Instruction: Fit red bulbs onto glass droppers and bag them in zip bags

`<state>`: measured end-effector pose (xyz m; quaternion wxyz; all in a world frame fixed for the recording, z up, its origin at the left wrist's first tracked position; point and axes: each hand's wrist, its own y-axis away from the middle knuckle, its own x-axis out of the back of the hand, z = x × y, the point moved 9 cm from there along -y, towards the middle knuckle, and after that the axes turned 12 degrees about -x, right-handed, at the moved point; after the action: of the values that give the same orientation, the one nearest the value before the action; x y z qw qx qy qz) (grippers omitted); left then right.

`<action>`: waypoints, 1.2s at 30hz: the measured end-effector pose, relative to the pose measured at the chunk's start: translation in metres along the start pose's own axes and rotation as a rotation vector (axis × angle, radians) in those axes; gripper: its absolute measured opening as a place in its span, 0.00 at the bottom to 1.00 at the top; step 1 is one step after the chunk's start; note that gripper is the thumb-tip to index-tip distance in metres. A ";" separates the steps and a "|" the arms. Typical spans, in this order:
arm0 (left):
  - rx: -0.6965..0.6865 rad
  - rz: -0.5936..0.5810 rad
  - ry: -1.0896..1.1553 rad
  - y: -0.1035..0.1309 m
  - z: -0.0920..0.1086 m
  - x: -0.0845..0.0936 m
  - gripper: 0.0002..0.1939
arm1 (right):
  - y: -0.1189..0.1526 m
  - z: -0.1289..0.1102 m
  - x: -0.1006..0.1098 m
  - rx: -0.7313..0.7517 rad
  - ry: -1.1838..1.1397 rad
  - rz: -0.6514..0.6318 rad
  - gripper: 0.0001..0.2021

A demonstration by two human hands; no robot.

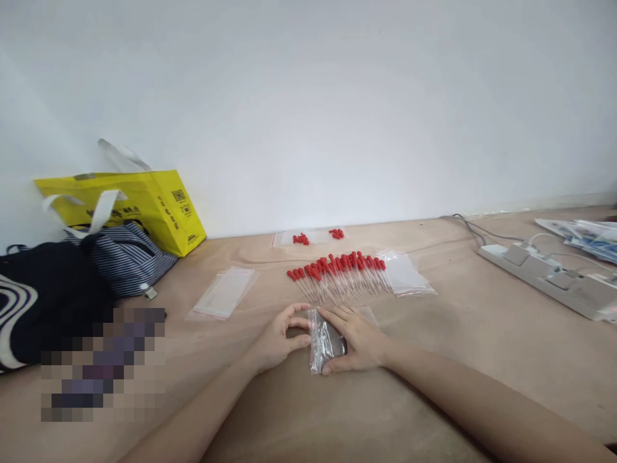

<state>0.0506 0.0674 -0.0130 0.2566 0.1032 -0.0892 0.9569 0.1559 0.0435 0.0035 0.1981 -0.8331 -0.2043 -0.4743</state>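
Observation:
A small clear plastic bag [324, 342] lies on the tan table in front of me. My right hand [354, 339] rests flat on its right side, pressing it down. My left hand [278, 337] pinches the bag's left edge with thumb and fingers curled. Just beyond the hands lies a row of clear droppers with red bulbs [337, 270], fanned side by side. Further back, a flat bag with a few red-bulbed droppers [315, 237] sits near the wall.
A stack of empty clear bags [224, 292] lies to the left, another stack [405, 273] right of the droppers. A yellow paper bag [144, 206], a striped bag [126, 254] and dark cloth sit far left. A white power strip [549, 278] with cables lies at right.

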 end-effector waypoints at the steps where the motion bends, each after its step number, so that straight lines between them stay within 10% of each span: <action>1: 0.000 -0.003 0.000 0.000 0.000 0.000 0.29 | 0.000 0.000 0.000 -0.005 0.003 0.002 0.47; 16: -0.030 -0.008 -0.031 -0.001 0.003 -0.003 0.26 | 0.000 0.000 0.000 -0.010 0.004 0.011 0.46; 26: -0.482 0.072 -0.652 0.001 0.044 -0.017 0.17 | 0.001 -0.005 0.003 0.040 -0.003 0.021 0.43; 30: -0.547 0.075 -0.799 0.003 0.051 -0.023 0.01 | 0.002 -0.004 0.001 0.052 0.005 0.033 0.51; 36: -0.552 0.105 -0.830 0.003 0.051 -0.024 0.07 | 0.002 -0.008 -0.002 0.121 -0.002 -0.021 0.52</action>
<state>0.0775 0.0422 0.0301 0.1686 0.3990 -0.4388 0.7873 0.1504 0.0375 0.0047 0.2428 -0.8178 -0.2418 -0.4624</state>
